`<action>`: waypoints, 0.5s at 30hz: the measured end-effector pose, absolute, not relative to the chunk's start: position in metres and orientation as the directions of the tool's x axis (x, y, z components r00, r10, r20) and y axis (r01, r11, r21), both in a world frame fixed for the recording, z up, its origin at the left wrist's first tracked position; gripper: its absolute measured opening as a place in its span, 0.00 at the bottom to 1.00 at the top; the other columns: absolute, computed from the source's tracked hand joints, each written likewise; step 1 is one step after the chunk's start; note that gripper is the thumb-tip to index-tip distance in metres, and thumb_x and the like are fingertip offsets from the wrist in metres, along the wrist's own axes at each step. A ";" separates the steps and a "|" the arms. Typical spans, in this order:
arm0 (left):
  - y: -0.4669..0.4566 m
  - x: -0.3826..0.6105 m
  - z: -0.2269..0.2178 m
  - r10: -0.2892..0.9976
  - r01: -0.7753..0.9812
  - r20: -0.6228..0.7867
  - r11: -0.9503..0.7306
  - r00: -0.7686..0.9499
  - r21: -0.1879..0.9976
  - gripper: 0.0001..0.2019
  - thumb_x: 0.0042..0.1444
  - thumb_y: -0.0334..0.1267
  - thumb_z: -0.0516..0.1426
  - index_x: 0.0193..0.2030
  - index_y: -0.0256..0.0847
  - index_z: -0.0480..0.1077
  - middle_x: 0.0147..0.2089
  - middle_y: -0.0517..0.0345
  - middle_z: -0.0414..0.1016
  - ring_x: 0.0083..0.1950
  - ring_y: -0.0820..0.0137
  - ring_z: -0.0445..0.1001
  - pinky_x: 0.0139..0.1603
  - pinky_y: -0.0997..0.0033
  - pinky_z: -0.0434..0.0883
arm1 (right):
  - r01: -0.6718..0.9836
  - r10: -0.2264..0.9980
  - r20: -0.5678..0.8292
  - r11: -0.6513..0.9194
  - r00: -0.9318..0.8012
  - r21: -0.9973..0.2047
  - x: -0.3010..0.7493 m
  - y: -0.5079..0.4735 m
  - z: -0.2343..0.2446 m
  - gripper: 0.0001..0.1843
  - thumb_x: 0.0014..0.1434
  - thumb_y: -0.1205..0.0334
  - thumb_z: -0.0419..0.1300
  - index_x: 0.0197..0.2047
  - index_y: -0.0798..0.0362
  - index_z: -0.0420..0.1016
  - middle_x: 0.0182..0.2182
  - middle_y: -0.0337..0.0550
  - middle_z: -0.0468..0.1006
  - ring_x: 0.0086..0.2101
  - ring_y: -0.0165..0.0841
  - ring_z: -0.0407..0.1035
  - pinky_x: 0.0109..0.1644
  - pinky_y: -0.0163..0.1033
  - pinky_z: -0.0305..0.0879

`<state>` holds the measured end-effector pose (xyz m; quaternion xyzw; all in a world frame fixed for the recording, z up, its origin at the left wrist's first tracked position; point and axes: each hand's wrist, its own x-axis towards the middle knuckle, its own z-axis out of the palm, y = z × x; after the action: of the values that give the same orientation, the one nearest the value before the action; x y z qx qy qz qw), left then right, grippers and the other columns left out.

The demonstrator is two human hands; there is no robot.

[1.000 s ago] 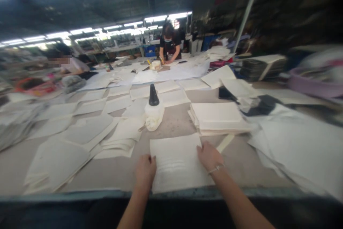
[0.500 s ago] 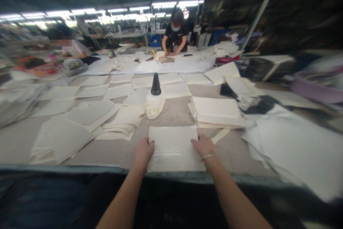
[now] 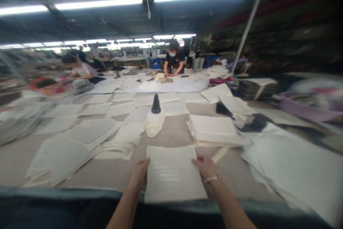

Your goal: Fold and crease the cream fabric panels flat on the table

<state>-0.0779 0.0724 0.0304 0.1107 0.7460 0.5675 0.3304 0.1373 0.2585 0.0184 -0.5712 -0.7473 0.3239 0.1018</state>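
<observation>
A cream rectangular sheet (image 3: pixel 173 173) with shiny wet-looking streaks across its middle lies in front of me, its near edge reaching the table's front edge. My left hand (image 3: pixel 139 172) pinches its left side, thumb on top. On the opposite side, my right hand (image 3: pixel 205 167), with a bracelet at the wrist, grips the right edge the same way. Beyond the sheet stands a white squeeze bottle (image 3: pixel 155 123) with a black cone-shaped nozzle. A stack of cream pieces (image 3: pixel 214 130) sits just past my right hand, and a narrow cream strip (image 3: pixel 220 154) lies below it.
Fanned cream pieces (image 3: pixel 66 154) cover the table's left side. Large white sheets (image 3: pixel 297 168) overhang at the right, near a pink basin (image 3: pixel 308 109). Rows of flat pieces (image 3: pixel 120 109) lie farther back. Across the table a co-worker (image 3: pixel 174 59) works; another person (image 3: pixel 81 68) is at left.
My view has tilted upward, so everything appears lower. The sheet looks closer and slightly bowed, its near edge now overlapping the table's edge. Both hands keep hold of its sides.
</observation>
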 end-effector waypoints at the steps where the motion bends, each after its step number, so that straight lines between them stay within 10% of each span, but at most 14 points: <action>1: 0.071 -0.076 0.033 0.545 -0.244 -0.364 0.281 -0.755 0.928 0.28 0.37 0.61 0.62 0.29 0.32 0.72 0.23 0.52 0.73 0.28 0.61 0.74 0.28 0.66 0.70 | 0.761 0.916 -0.201 0.149 -0.347 -0.632 0.139 0.255 0.022 0.12 0.54 0.56 0.58 0.35 0.57 0.73 0.34 0.48 0.78 0.37 0.38 0.72 0.39 0.37 0.63; 9: 0.041 -0.055 0.076 0.534 -0.310 -0.208 -0.108 -0.819 0.945 0.30 0.43 0.60 0.61 0.46 0.37 0.70 0.37 0.50 0.77 0.37 0.60 0.76 0.34 0.67 0.73 | 0.352 0.939 0.051 0.177 -0.339 -0.919 0.146 0.219 0.062 0.20 0.46 0.42 0.58 0.33 0.51 0.69 0.26 0.42 0.76 0.30 0.40 0.71 0.35 0.41 0.66; 15: 0.007 -0.044 0.087 0.299 -0.173 -0.099 -0.231 -0.949 0.957 0.42 0.37 0.59 0.64 0.59 0.49 0.58 0.41 0.56 0.78 0.45 0.57 0.75 0.44 0.61 0.74 | 0.144 0.906 0.318 0.367 -0.279 -0.919 0.141 0.188 0.087 0.19 0.49 0.43 0.60 0.31 0.51 0.65 0.23 0.37 0.68 0.26 0.34 0.66 0.32 0.37 0.64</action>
<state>-0.0444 0.0066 0.0875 0.0527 0.6013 0.7829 0.1507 0.1413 0.1884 0.0875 -0.3831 -0.6855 0.4119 0.4623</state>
